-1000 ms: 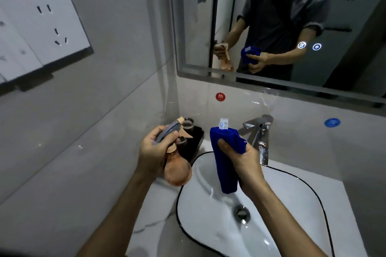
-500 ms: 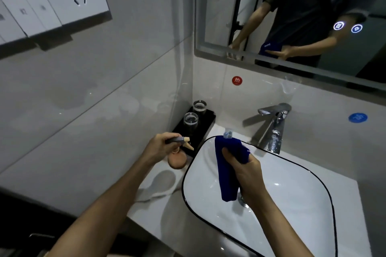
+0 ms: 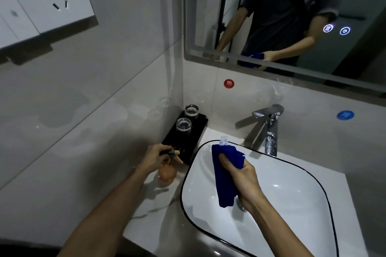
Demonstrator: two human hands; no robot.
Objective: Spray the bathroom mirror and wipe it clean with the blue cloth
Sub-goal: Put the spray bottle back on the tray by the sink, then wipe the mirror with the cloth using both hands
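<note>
Left hand (image 3: 155,157): grip wrapped around the head of the spray bottle (image 3: 167,173), fingers curled over the dark trigger part.
Spray bottle: small, with a round amber body; it stands low at the tabletop (image 3: 150,210), just left of the basin (image 3: 292,190) and just in front of the black tray (image 3: 188,142). Whether its base touches the tabletop cannot be told.
Right hand (image 3: 243,183): grip pressed together around the blue cloth (image 3: 226,175), thumb across its front.
Blue cloth: folded into a long strip, held upright over the basin; its lower end hangs free below the hand, and a small white tag sticks up from its top edge.
Mirror (image 3: 271,6): on the wall above the basin, well apart from both hands; it reflects the person's torso, both arms and the cloth. 2 lit round icons glow at its right side.
Basin: white with a thin black rim, set into the white tabletop.
Faucet (image 3: 269,129): chrome, behind the basin, near the top of the cloth.
Black tray: in the corner, carrying 2 glasses (image 3: 183,126).
Wall stickers: 1 red (image 3: 229,83) and 1 blue (image 3: 345,115), both below the mirror.
Socket plate (image 3: 52,0): white, on the left wall.
</note>
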